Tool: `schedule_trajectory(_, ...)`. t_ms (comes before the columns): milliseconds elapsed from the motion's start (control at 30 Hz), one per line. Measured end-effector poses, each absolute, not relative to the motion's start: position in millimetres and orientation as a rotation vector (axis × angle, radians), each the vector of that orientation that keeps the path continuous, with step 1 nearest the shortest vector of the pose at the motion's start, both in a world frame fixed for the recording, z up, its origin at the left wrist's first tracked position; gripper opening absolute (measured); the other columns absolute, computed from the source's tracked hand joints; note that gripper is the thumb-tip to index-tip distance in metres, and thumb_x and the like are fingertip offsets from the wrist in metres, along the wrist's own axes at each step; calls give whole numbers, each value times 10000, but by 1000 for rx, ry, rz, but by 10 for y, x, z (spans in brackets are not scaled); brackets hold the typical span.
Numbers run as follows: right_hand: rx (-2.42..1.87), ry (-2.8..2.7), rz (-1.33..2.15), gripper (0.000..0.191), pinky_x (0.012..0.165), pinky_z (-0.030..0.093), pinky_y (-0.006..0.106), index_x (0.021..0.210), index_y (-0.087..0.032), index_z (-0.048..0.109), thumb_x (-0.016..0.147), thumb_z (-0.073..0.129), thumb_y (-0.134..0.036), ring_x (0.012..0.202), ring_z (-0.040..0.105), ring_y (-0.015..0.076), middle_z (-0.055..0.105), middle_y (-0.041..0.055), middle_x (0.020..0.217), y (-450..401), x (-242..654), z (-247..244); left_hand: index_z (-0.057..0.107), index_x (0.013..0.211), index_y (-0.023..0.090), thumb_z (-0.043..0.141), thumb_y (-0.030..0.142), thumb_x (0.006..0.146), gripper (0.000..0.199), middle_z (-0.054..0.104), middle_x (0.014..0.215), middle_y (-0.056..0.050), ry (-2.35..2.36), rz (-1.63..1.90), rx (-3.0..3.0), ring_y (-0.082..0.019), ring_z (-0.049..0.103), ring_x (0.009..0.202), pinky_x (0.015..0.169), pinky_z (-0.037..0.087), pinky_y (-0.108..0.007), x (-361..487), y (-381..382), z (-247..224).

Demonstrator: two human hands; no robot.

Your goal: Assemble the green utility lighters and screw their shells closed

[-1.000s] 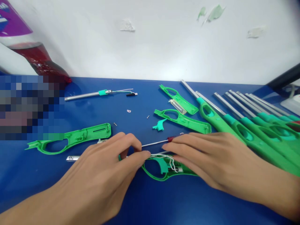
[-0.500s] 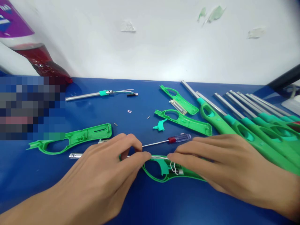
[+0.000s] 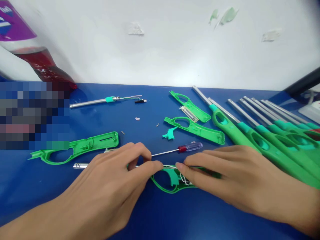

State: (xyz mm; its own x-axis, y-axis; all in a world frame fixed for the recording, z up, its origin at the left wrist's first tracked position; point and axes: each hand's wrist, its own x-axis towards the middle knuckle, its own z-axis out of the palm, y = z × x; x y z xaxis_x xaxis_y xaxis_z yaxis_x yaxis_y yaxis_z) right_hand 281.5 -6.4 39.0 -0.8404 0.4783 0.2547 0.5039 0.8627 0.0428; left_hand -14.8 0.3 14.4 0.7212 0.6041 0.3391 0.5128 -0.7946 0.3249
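An opened green lighter casing (image 3: 163, 190) lies in front of me, its metal tube (image 3: 80, 166) pointing left. A teal trigger (image 3: 173, 176) sits inside, beside a white tube-like wire (image 3: 170, 166) running along the casing's upper edge. My left hand (image 3: 112, 186) is closed round the casing's front end, thumb and forefinger pressed at the wire's left stretch. Pinched near the wire's right stretch are the fingertips of my right hand (image 3: 232, 183), which covers the casing's handle. Just behind both hands lies a screwdriver (image 3: 190, 147) with a red and clear handle.
Several assembled green lighters (image 3: 230, 131) lie at the right. Loose casing halves (image 3: 207, 131), a trigger (image 3: 170, 134), small screws (image 3: 157, 125) and a tube with wires (image 3: 92, 102) are scattered behind my hands. A bottle (image 3: 47, 66) stands back left, against the white wall.
My right hand has shifted slightly left along the white wire and now covers more of the casing's inside. My left hand has stayed nearly still.
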Motion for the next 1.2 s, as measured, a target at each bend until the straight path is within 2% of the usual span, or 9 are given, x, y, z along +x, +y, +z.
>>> schedule_trajectory(100, -706, -2787, -161, 444, 488, 445, 333, 1048, -152, 773, 1156, 349, -74, 570, 628, 129, 799, 33, 923, -54, 2806, 402, 634, 1410, 299, 496, 24, 1051, 473, 663, 1149, -33, 899, 629, 2724, -172, 655, 856, 678, 502, -306, -149, 7, 133)
schedule_trajectory(200, -706, -2773, -168, 472, 492, 437, 326, 998, -168, 775, 1159, 341, -78, 558, 618, 127, 795, 30, 889, -48, 2801, 419, 647, 1349, 298, 484, -8, 1028, 473, 659, 1141, -28, 873, 639, 2725, -162, 633, 818, 662, 494, -300, -148, 10, 132)
schedule_trajectory(400, -705, -2791, -165, 415, 500, 433, 319, 1074, -165, 773, 1168, 374, -103, 575, 621, 122, 802, 31, 934, -52, 2805, 409, 639, 1344, 280, 471, -45, 1004, 500, 657, 1135, -25, 857, 649, 2724, -158, 625, 791, 656, 497, -305, -139, 11, 143)
schedule_trajectory(600, -667, -2829, -233, 522, 513, 459, 337, 1171, -133, 742, 1174, 224, -75, 618, 663, 121, 818, 29, 987, -80, 2822, 410, 624, 1407, 258, 466, -48, 998, 534, 653, 1203, -55, 845, 631, 2743, -191, 668, 948, 711, 509, -324, -160, 1, 117)
schedule_trajectory(767, -656, -2776, -345, 537, 550, 500, 333, 1178, -138, 738, 1160, 208, -49, 638, 691, 122, 830, 6, 954, -134, 2792, 416, 622, 1401, 254, 445, -70, 959, 576, 648, 1194, -63, 823, 597, 2772, -207, 667, 988, 713, 498, -333, -153, -9, 131)
schedule_trajectory(967, -696, -2742, -381, 576, 491, 479, 349, 1055, -173, 778, 1154, 228, -34, 547, 648, 122, 803, -28, 816, -136, 2719, 475, 600, 1454, 261, 426, -81, 917, 660, 619, 1252, -72, 825, 527, 2781, -213, 657, 1079, 902, 564, -362, -173, -18, 109)
schedule_trajectory(1200, -662, -2742, -394, 635, 498, 511, 359, 1082, -168, 765, 1165, 148, -47, 557, 675, 121, 823, -12, 841, -114, 2704, 497, 552, 1481, 253, 435, -76, 932, 651, 605, 1324, -71, 822, 493, 2793, -213, 616, 1208, 1054, 531, -368, -187, -40, 94)
